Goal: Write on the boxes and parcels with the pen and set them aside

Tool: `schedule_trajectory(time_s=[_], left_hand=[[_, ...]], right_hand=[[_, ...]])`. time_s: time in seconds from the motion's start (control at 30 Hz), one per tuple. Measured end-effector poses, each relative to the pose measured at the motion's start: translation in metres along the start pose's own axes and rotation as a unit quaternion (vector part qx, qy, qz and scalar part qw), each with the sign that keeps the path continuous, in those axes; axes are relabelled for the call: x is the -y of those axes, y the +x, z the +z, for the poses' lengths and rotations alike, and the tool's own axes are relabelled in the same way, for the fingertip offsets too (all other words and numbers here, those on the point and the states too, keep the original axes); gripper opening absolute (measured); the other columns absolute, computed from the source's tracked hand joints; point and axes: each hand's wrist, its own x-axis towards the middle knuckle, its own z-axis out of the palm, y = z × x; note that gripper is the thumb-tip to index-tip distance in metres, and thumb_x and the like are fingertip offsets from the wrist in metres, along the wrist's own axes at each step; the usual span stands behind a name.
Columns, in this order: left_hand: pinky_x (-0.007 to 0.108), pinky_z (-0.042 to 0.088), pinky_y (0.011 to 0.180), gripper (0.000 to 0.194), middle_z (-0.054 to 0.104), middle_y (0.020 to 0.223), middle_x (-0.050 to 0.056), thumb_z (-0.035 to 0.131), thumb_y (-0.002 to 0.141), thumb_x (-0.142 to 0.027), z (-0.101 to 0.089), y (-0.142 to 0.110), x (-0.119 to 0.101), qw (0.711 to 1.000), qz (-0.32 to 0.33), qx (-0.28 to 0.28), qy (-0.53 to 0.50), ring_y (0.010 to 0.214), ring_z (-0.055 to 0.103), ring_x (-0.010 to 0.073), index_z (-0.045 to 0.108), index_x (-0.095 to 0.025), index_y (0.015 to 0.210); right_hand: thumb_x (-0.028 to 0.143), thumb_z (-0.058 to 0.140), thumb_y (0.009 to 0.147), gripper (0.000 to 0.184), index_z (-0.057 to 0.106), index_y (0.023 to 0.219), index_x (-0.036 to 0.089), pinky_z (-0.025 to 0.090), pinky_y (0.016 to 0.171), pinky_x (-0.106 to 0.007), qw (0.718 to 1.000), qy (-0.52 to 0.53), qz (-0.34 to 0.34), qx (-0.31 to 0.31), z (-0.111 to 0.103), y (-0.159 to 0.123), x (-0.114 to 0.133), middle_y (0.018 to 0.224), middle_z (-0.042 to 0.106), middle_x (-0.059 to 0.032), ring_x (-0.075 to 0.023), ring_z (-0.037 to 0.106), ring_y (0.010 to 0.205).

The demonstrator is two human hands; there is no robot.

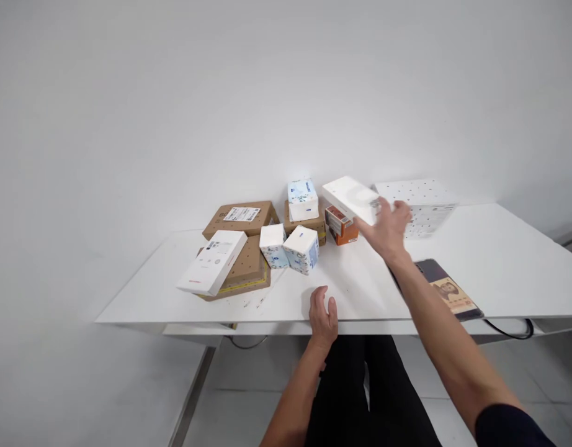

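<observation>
My right hand (389, 228) reaches over the table, thumb and fingers spread at the near right end of a flat white box (350, 194). The thumb looks to touch or nearly touch its edge. That box lies tilted on top of small orange boxes (345, 233). At the table's front edge, my left hand (323, 316) rests with nothing in it, its fingers loosely bent and apart. Beyond it stand two white-and-blue tissue packs (303, 249), side by side and leaning. Another tissue pack (303, 200) sits on a small cardboard box (319, 228) behind them.
To the left, a white box (213, 262) leans across stacked brown cartons (249, 257), with a labelled carton (239, 217) behind. A dotted white box (425, 205) stands back right. In front lies a dark flat item with a picture (448, 290). A black cable (513, 335) hangs below the table (513, 267).
</observation>
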Motion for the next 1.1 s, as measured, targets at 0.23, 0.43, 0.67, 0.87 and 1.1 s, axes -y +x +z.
schedule_trajectory(time_s=[0.23, 0.43, 0.67, 0.87, 1.1], left_hand=[[0.046, 0.049, 0.091, 0.031, 0.06, 0.11, 0.014, 0.042, 0.094, -0.029, 0.001, 0.001, 0.005, 1.0, 0.001, 0.011, 0.0, 0.107, 0.057, 0.0254, 0.054, -0.015, 0.118], [0.051, 0.044, 0.096, 0.03, 0.058, 0.114, 0.013, 0.049, 0.091, -0.034, -0.007, 0.005, 0.0, 0.995, -0.056, 0.024, -0.074, 0.11, 0.054, 0.0314, 0.058, -0.025, 0.117], [0.05, 0.046, 0.099, 0.026, 0.062, 0.115, 0.01, 0.049, 0.09, -0.029, 0.012, 0.025, -0.025, 0.99, -0.027, 0.098, -0.099, 0.113, 0.056, 0.0303, 0.064, -0.027, 0.112], [0.043, 0.03, 0.114, 0.06, 0.04, 0.148, 0.013, 0.054, 0.082, -0.023, 0.106, 0.098, -0.075, 0.95, -0.118, 0.251, -0.145, 0.136, 0.038, 0.0269, 0.04, -0.018, 0.141], [0.036, 0.018, 0.118, 0.101, 0.007, 0.16, 0.011, 0.064, 0.065, -0.008, 0.182, 0.165, -0.116, 0.909, -0.273, 0.237, -0.207, 0.146, 0.012, 0.0258, 0.01, -0.019, 0.15]], right_hand=[[0.053, 0.06, 0.077, 0.064, 0.053, 0.126, 0.013, 0.029, 0.094, -0.059, 0.998, -0.058, 0.0, 0.011, 0.047, -0.014, 0.027, 0.139, 0.03, -0.0264, -0.0439, 0.03, 0.123], [0.064, 0.047, 0.082, 0.066, 0.05, 0.132, 0.02, 0.027, 0.101, -0.058, 0.999, 0.027, -0.017, 0.041, 0.019, -0.014, -0.008, 0.147, 0.021, -0.0198, -0.0401, 0.024, 0.133], [0.059, 0.045, 0.085, 0.062, 0.051, 0.127, 0.015, 0.036, 0.1, -0.051, 0.971, 0.104, 0.18, -0.118, -0.04, 0.017, -0.141, 0.129, 0.041, -0.0191, -0.0304, 0.045, 0.118], [0.065, 0.05, 0.078, 0.08, 0.042, 0.137, 0.012, 0.038, 0.1, -0.045, 0.948, 0.12, 0.287, -0.063, -0.039, 0.057, -0.182, 0.138, 0.042, -0.023, -0.0314, 0.049, 0.118], [0.046, 0.062, 0.069, 0.047, 0.062, 0.107, 0.017, 0.043, 0.093, -0.043, 0.938, 0.162, 0.305, -0.003, -0.034, 0.075, -0.196, 0.104, 0.067, -0.0119, -0.0273, 0.06, 0.098]])
